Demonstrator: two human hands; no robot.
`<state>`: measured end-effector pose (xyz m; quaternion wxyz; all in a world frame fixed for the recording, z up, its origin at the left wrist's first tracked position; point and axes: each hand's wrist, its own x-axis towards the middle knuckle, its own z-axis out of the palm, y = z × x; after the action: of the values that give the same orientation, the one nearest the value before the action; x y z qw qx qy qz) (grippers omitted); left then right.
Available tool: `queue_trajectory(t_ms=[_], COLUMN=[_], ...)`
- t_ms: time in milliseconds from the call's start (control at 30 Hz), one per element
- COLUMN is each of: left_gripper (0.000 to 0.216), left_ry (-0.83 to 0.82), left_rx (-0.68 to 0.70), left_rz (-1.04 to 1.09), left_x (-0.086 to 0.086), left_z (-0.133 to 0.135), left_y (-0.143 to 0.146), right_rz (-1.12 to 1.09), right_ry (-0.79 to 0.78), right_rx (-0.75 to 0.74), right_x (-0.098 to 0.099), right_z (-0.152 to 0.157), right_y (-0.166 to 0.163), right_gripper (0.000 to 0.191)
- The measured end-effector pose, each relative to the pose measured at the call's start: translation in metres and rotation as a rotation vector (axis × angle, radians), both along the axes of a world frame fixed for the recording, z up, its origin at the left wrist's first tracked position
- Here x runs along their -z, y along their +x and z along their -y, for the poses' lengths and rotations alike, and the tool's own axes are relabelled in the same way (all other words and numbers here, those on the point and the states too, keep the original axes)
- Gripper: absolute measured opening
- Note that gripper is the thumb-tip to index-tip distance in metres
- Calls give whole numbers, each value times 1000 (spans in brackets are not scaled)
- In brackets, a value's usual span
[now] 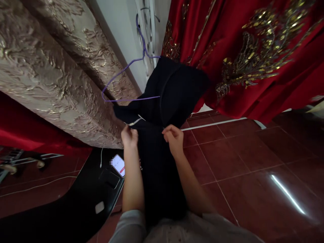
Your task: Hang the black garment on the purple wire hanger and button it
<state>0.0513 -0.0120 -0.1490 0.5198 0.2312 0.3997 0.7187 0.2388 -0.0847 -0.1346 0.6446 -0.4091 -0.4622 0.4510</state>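
Observation:
A dark navy garment (pixel 177 91) hangs partly on a purple wire hanger (pixel 126 69), one side over its right shoulder while the hanger's left side is bare. My left hand (pixel 129 135) is closed on the garment's left edge, close to a thin white strip (pixel 136 120) that looks like a tag or strap. On the other edge, my right hand (pixel 173 135) pinches the same dark cloth between thumb and fingers. Below both hands the fabric drops straight down between my forearms. Its exact kind cannot be made out.
A white rack (pixel 149 33) carries the hanger. Beige embossed cloth (pixel 63 74) hangs at left, red sequined cloth (pixel 248 60) at right. A black table (pixel 63 209) at lower left bears a lit phone (pixel 118 164), a dark phone (pixel 110 178) and a white case (pixel 99 207). The floor (pixel 227 168) is red tile.

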Motion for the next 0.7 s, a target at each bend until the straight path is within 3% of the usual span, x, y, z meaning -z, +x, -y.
queue_trajectory(t_ms=[100,200,300,333,400,467,567,633,700], left_gripper=[12,14,16,15,14,20,48,57,54], left_ry=[-19,158,363,418,528,599,602,569,524], left_rx=[-23,81,198,194,123,97,378,598,695], left_rz=[57,-78,-427,-558,-801,-952,-1042,-1153,-1288], left_x=[11,-11,-43,-52,-63,-65,-53,-43,-36], left_z=[22,41,59,64,69,66,50,38,29], left_y=[23,41,60,64,66,58,37,25,19], right_rz=[100,297,409,407,357,300,264,279,321], right_ry=[6,178,261,243,186,125,68,145,301], right_rx=[164,240,98,12,-139,-234,-267,-147,36], right_x=[11,-3,-20,-23,-29,-36,-54,-68,-80], right_z=[12,14,11,10,8,3,-12,-31,-56], right_y=[16,21,13,9,3,2,9,13,13], right_gripper=[14,20,54,53,34,17,20,26,30])
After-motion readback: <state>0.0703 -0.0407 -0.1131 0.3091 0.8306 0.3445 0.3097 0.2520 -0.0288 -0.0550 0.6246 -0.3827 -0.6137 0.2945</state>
